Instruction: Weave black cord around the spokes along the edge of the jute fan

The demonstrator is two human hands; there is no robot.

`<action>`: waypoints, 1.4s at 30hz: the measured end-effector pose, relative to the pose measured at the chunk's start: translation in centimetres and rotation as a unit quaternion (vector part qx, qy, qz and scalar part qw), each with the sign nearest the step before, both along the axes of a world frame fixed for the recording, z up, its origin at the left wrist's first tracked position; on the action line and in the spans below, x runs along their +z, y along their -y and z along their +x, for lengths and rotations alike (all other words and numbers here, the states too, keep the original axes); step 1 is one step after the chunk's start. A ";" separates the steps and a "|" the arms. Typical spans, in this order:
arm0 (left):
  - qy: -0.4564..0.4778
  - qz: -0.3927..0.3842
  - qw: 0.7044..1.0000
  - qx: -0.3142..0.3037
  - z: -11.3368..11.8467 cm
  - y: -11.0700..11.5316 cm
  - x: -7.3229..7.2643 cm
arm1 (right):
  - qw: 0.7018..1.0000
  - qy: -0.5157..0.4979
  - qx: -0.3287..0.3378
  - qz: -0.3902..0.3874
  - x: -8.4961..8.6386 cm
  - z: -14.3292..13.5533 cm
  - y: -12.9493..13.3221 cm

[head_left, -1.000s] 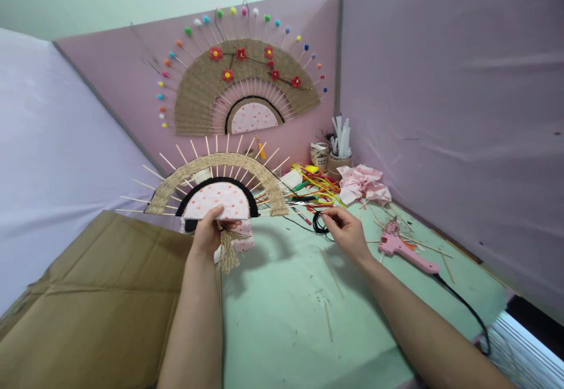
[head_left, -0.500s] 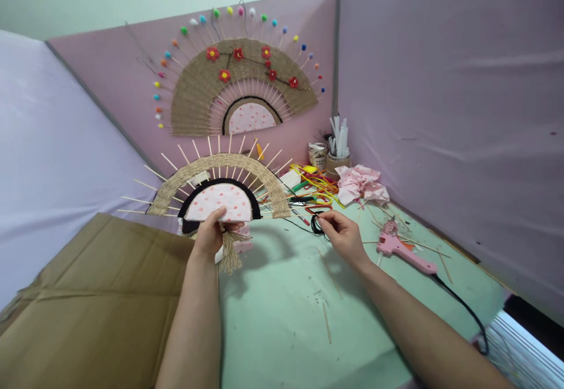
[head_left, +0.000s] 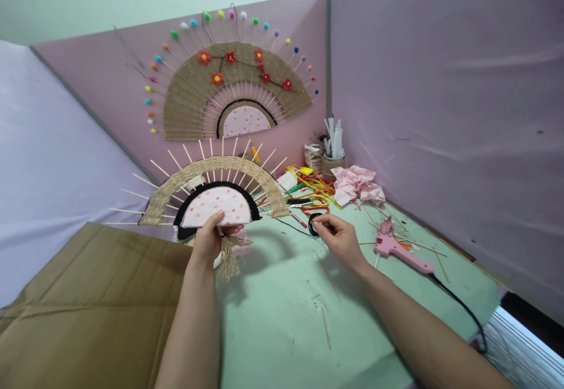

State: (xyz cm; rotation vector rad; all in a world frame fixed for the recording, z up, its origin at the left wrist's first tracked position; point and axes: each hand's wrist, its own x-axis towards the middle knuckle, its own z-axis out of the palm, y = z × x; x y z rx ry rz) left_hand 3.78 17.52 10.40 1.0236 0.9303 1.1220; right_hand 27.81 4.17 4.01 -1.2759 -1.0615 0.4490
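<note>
A half-round woven fan (head_left: pixel 215 205) with thin sticks fanning out, a tan woven band and a dotted pink centre edged in black is held upright over the table. My left hand (head_left: pixel 211 237) grips its bottom edge, thumb on the pink cloth, and a tan tassel (head_left: pixel 229 262) hangs beneath. To the right, my right hand (head_left: pixel 337 235) pinches a small coil of black cord (head_left: pixel 313 224). A strand of the cord runs from the coil toward the fan's right end.
A larger fan (head_left: pixel 238 86) with pompoms hangs on the pink board. A pink glue gun (head_left: pixel 403 252), crumpled cloth (head_left: pixel 358 184), scissors (head_left: pixel 302 202), jars and loose sticks lie right. Cardboard (head_left: pixel 101 301) covers the left.
The view has shifted slightly, so the background sits a little left and lower. The fan's left side tilts slightly lower; both hands keep their holds.
</note>
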 end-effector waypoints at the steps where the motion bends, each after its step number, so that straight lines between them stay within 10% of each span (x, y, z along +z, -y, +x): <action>1: 0.003 0.000 1.000 -0.004 0.3 0.1 -0.1 | 1.000 0.014 0.009 0.003 -0.2 -0.2 0.0; 21: 0.054 -0.014 0.998 -0.032 1.6 0.9 -0.2 | 0.993 0.042 0.107 -0.015 -0.5 -0.6 0.0; 42: 0.030 -0.042 0.999 -0.009 0.1 0.1 0.3 | 0.994 -0.101 -0.021 0.047 0.8 0.8 0.3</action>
